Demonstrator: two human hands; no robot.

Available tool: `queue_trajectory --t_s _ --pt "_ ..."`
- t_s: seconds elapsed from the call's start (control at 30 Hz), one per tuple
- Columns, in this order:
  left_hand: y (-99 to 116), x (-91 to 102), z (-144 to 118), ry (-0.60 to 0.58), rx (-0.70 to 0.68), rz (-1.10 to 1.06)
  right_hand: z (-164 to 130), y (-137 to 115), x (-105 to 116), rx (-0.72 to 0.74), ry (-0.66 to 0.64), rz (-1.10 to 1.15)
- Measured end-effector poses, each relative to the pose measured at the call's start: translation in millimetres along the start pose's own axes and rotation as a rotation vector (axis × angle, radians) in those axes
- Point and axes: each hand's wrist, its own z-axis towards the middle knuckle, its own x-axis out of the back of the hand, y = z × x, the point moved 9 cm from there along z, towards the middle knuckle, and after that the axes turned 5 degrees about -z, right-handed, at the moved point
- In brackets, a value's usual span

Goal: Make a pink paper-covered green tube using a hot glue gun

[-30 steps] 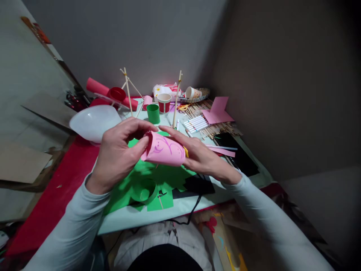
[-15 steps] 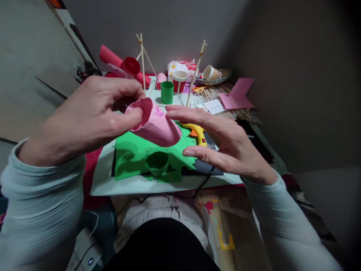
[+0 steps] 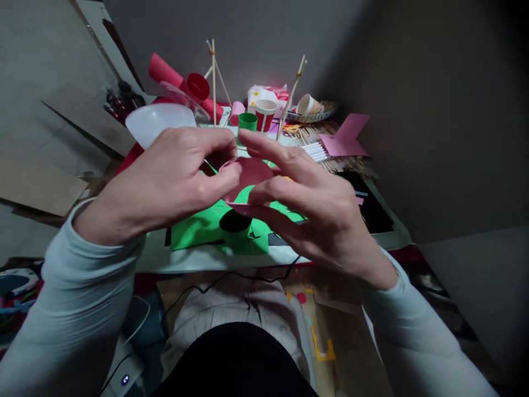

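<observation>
**Lighting and Image Quality**

Illumination is dim and uneven. The brightest zone lies at 12 o'clock, where the translucent white plastic bowl (image 3: pixel 159 122) shows soft glare. The frame darkens sharply toward 3 o'clock, where the grey wall falls into heavy vignetting. The left hand (image 3: pixel 165 182) and right hand (image 3: pixel 314 215) are slightly soft and shade the sheet of green cut paper (image 3: pixel 198 229). Wide-angle distortion bends the edges.

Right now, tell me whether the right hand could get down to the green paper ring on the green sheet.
Probably yes: the green paper ring lies uncovered just below the right hand, but that hand is holding the pink paper cone.
</observation>
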Motion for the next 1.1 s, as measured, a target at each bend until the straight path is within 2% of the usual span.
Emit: queue_trajectory --t_s 0.07,0.1,0.17,0.2,0.27,0.33,0.4,0.5,0.7,0.9,1.1 --pt "-13 -12.0 -14 -0.160 -0.047 -0.119 -7 13 1 -0.074 0.058 0.145" --pt "-22 -9.5 -23 -0.146 -0.067 -0.240 -11 21 2 -0.132 0.100 0.227" --pt "-45 -18.2 -44 -0.227 -0.048 -0.461 -20 39 0 -0.238 0.189 0.374" --pt "-59 -25.2 -55 -0.260 -0.005 -0.489 -25 46 -3 -0.277 0.224 0.436" --pt "-83 -41.8 -74 -0.292 0.116 -0.399 -33 58 -13 -0.329 0.267 0.536" --pt "-93 -62.1 -89 -0.353 0.191 -0.339 -40 67 -24 -0.359 0.300 0.600" --pt "-92 -76.6 -97 -0.380 0.210 -0.292 -46 75 -33 -0.386 0.320 0.642" --pt "-89 -88.0 -101 -0.406 0.229 -0.264 -52 81 -43 -0.426 0.322 0.710" --pt "-87 -88.0 -100 -0.397 0.219 -0.282 -56 85 -47 -0.444 0.353 0.807" --pt "-80 -96.6 -97 -0.444 0.170 -0.286 -56 72 -55 -0.505 0.254 0.845" --pt "-79 -97.3 -96 -0.432 0.156 -0.324 -47 51 -45 -0.393 0.154 0.691"
